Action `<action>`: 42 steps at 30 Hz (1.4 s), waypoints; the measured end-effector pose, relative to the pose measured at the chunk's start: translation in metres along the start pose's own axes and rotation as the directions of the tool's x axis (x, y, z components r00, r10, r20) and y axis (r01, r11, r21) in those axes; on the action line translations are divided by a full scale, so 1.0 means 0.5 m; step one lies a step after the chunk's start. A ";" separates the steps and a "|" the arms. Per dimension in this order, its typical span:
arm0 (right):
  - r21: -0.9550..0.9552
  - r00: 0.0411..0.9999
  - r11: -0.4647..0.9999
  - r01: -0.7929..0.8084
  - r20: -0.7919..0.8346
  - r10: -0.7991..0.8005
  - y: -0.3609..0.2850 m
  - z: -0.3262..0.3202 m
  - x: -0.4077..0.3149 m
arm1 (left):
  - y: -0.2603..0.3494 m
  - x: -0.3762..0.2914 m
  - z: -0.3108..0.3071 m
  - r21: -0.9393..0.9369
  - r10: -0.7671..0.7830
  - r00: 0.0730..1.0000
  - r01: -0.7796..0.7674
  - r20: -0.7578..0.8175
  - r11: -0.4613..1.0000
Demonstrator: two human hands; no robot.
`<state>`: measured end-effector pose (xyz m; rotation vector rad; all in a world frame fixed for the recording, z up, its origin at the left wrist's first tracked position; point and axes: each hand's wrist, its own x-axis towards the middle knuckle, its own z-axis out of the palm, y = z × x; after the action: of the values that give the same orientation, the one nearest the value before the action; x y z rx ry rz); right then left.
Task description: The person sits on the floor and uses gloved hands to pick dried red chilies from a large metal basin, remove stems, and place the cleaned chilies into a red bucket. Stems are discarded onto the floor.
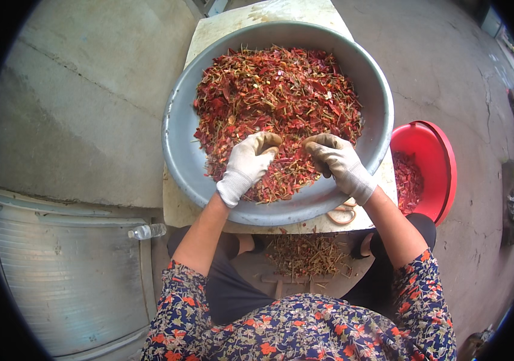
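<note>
A wide grey basin (180, 113) holds a heap of broken dried red chili peppers (275, 99), mixed with pale stems and seeds. Over the near part of the heap is my left hand (250, 158), in a white knit glove with stained fingertips, its thumb and fingers curled towards each other. My right hand (336, 155), gloved the same way, is bent inward over the heap's near right side. A gap separates the two hands. Whether either one pinches a piece of chili is too small to tell.
The basin rests on a pale, stained board (180, 210). Scissors handles (343, 214) stick out under its near rim. To the right stands a red bucket (437, 180) with red chili pieces (407, 180). Stems (309, 255) lie between my feet. A plastic bottle (148, 231) is at left.
</note>
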<state>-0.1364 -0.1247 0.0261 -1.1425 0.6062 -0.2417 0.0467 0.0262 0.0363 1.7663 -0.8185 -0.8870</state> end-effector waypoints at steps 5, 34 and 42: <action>-0.020 1.000 1.000 -0.004 0.010 0.005 -0.001 0.009 0.001 | 0.005 -0.003 0.021 -0.070 -0.023 0.997 0.028 0.073 0.997; 0.488 0.993 0.868 -0.090 0.113 0.040 0.005 -0.022 0.010 | -0.032 0.023 0.027 0.663 0.273 0.961 -0.184 -0.033 0.726; 0.049 0.999 0.999 0.000 0.035 -0.002 -0.019 0.010 -0.011 | -0.021 0.008 0.038 -0.114 -0.054 0.998 0.055 0.007 0.992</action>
<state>-0.1369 -0.1219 0.0379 -1.0973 0.5665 -0.2359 0.0340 0.0173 0.0206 1.6944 -0.7107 -0.9545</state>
